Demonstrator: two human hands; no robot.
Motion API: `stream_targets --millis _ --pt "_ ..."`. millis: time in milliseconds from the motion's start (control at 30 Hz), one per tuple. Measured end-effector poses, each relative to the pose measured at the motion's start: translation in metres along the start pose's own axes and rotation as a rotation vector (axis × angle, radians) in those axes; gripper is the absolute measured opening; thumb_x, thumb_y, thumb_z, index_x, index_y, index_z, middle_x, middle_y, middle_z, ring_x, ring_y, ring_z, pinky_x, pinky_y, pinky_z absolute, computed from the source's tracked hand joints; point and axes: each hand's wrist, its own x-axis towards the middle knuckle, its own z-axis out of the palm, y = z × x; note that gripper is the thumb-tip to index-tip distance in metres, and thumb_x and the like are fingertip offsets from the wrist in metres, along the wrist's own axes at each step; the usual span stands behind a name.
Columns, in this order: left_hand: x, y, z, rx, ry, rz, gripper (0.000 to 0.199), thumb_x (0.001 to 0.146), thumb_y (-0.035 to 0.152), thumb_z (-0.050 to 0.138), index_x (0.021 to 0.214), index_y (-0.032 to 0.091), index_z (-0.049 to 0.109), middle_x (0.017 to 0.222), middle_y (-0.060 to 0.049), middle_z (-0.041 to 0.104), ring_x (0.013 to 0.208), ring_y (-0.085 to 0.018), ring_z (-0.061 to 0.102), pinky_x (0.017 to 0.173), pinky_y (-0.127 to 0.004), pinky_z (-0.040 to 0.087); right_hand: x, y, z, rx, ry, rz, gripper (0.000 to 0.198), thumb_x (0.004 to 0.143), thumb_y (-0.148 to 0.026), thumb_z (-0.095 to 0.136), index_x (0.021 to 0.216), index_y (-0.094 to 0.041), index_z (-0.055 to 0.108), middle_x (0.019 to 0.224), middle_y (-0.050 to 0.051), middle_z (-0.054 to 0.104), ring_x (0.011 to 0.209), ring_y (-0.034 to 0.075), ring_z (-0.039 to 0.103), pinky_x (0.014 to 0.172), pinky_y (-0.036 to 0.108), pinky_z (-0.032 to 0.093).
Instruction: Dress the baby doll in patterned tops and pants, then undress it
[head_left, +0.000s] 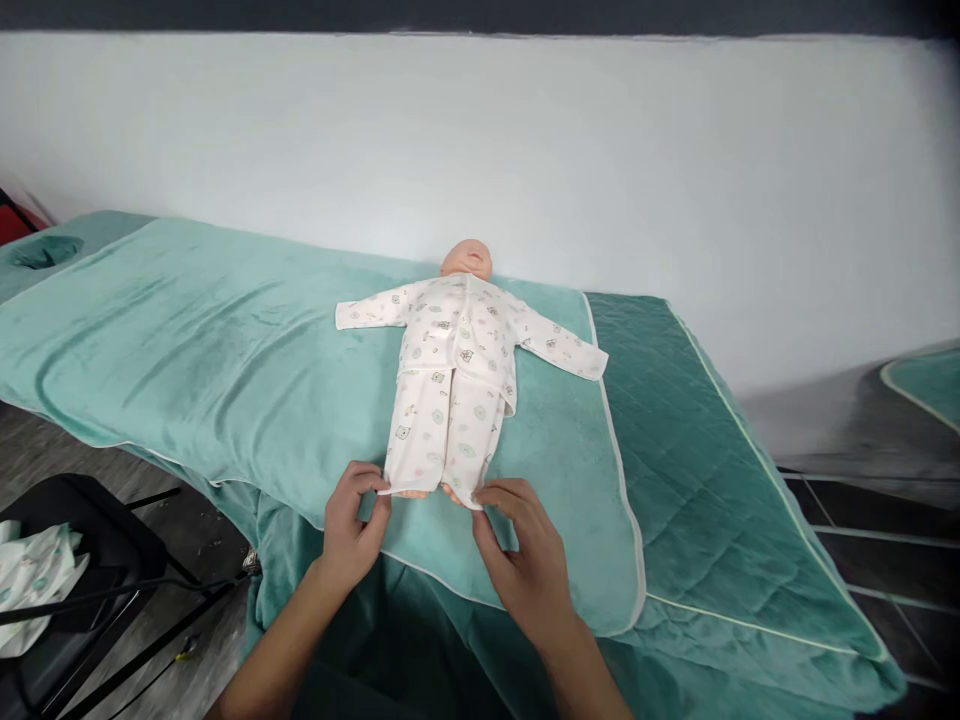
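A baby doll [466, 258] lies on its back on a light green blanket [225, 330], its head toward the wall. It wears a white printed top [461, 320] with long sleeves spread to both sides, and matching baby trousers [420, 425]. My left hand [355, 525] pinches the hem of the trouser leg on the left. With thumb and fingers, my right hand [525, 550] grips the hem of the other leg at its outer corner. Bits of the doll's feet [452, 493] show below the hems. The doll's hands are hidden inside the sleeves.
Beneath the blanket is a long bed with a dark green quilted cover [675, 450], set against a white wall [480, 140]. At the lower left stands a black chair [82, 510] with a white printed cloth [41, 580] on it. A face hole [45, 252] shows at the far left.
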Motion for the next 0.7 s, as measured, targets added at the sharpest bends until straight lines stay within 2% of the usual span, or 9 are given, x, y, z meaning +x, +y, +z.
stream_targets --millis 100,200,267,333,467,567,700 --pt "-0.009 -0.008 -0.007 0.035 -0.034 -0.058 0.018 0.091 0.013 0.054 0.101 0.028 0.056 0.096 -0.003 0.061 0.088 -0.018 0.063 0.076 -0.034 0.053 -0.011 0.012 -0.005 -0.008 -0.072 0.028 0.026 0.094 -0.013 0.055 0.113 -0.029 0.059 0.102 0.006 0.066 0.096 0.021 0.067 0.078 0.036 0.06" --pt "-0.015 -0.02 -0.021 0.089 -0.062 -0.056 0.018 0.091 0.016 0.056 0.105 0.028 0.056 0.101 -0.004 0.062 0.093 -0.019 0.064 0.081 -0.036 0.054 -0.019 0.032 -0.016 0.023 -0.098 0.095 0.02 0.093 -0.021 0.06 0.112 -0.029 0.061 0.106 0.007 0.068 0.097 0.023 0.068 0.082 0.04 0.061" --pt "-0.018 -0.035 -0.036 0.165 -0.025 -0.064 0.018 0.092 0.018 0.056 0.107 0.027 0.056 0.104 -0.005 0.063 0.098 -0.02 0.064 0.086 -0.038 0.054 -0.021 0.045 -0.026 0.042 -0.068 0.18 0.017 0.093 -0.028 0.062 0.109 -0.029 0.064 0.105 0.007 0.069 0.096 0.024 0.069 0.083 0.043 0.061" --pt "-0.02 -0.059 -0.058 0.285 0.071 -0.094 0.015 0.092 0.021 0.055 0.107 0.025 0.057 0.107 -0.007 0.064 0.104 -0.022 0.064 0.092 -0.041 0.053 -0.02 0.058 -0.036 0.059 -0.007 0.313 0.017 0.091 -0.037 0.062 0.105 -0.029 0.066 0.103 0.007 0.07 0.095 0.027 0.07 0.083 0.047 0.061" --pt "-0.029 -0.12 -0.126 0.622 0.33 -0.207 0.012 0.091 0.028 0.052 0.1 0.021 0.056 0.112 -0.011 0.064 0.113 -0.026 0.06 0.105 -0.048 0.047 -0.017 0.074 -0.052 0.053 0.114 0.607 0.024 0.082 -0.056 0.066 0.098 -0.038 0.068 0.104 0.009 0.072 0.099 0.033 0.071 0.093 0.054 0.058" --pt "-0.043 -0.158 -0.192 0.9 0.424 -0.436 0.021 0.089 0.029 0.048 0.105 0.017 0.057 0.124 -0.016 0.06 0.126 -0.03 0.053 0.11 -0.049 0.042 -0.016 0.077 -0.057 0.061 0.122 0.721 0.028 0.075 -0.063 0.067 0.094 -0.043 0.067 0.107 0.012 0.072 0.105 0.036 0.07 0.1 0.057 0.053" --pt "-0.068 -0.182 -0.277 1.203 0.427 -0.839 0.039 0.083 0.027 0.052 0.12 0.015 0.057 0.144 -0.02 0.05 0.138 -0.037 0.044 0.108 -0.057 0.039 -0.021 0.085 -0.056 0.032 0.095 0.736 0.031 0.07 -0.067 0.066 0.093 -0.046 0.068 0.108 0.015 0.073 0.108 0.041 0.069 0.099 0.061 0.051"
